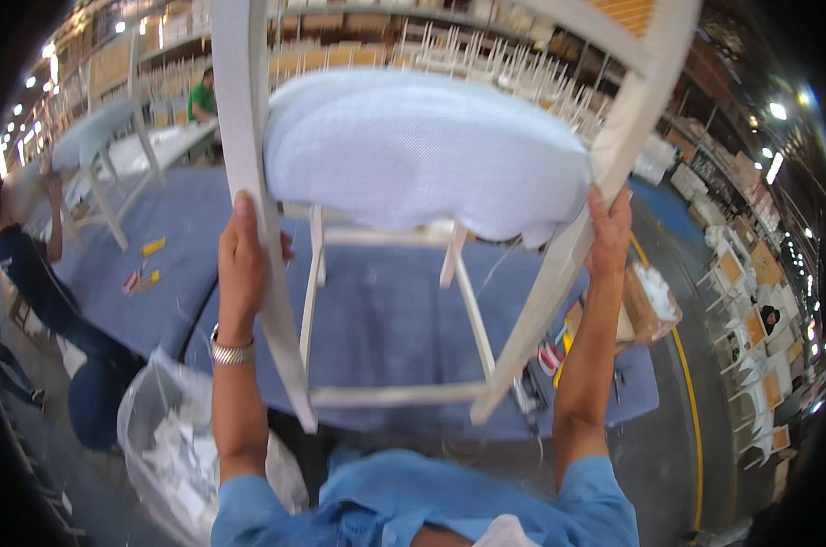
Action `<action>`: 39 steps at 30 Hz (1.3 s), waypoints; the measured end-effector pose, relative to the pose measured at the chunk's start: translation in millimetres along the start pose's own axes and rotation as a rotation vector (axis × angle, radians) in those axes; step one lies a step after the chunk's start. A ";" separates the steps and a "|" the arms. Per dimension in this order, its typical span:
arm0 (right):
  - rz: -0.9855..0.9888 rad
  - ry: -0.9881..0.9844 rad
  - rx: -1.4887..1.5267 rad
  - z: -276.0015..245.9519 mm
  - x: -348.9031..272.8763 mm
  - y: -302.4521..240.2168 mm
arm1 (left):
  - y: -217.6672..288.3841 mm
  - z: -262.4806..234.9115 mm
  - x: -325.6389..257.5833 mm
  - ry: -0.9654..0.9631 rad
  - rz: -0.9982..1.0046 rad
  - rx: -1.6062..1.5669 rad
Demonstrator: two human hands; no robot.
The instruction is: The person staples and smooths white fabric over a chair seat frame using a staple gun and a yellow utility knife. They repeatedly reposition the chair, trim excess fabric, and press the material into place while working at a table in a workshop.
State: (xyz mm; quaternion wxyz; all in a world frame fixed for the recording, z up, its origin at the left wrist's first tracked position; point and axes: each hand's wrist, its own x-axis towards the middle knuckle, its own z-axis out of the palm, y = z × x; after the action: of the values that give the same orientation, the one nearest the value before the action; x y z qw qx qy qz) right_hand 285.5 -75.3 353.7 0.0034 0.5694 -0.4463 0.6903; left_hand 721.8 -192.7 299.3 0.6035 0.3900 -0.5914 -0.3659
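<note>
A white wooden chair point(386, 273) with a pale padded seat point(427, 150) is held up at arm's length. The left hand point(242, 264) grips a leg at nine o'clock; the right hand point(609, 232) grips another at three o'clock. Below lies a blue-covered worktable point(376, 310). A clear bag of scraps point(180, 447) sits at seven o'clock, a bent-over co-worker point(39, 273) at nine.

Chair point(413, 164) raised above table point(376, 319), bag point(171, 438) lower left — box point(645, 305) at right
</note>
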 end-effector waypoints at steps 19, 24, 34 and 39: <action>-0.470 -0.479 -0.926 190.5 214.8 7.2 | 32.6 13.1 163.4 -0.103 -0.054 0.025; -0.295 -0.877 -1.227 169.7 272.1 -42.6 | 31.1 25.8 163.5 -0.094 -0.081 0.047; -0.472 -0.674 -0.849 189.9 226.7 2.7 | 26.0 21.4 169.6 -0.077 -0.042 0.131; -0.087 -0.684 -0.868 199.0 245.8 -92.5 | 31.2 26.7 164.4 -0.041 -0.045 0.134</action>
State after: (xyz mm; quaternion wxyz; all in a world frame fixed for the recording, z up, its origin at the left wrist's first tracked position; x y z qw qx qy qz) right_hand 402.4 -266.9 595.0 0.1211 0.7255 -0.6414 0.2180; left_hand 699.9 -328.8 397.9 0.5552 0.4352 -0.6181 -0.3467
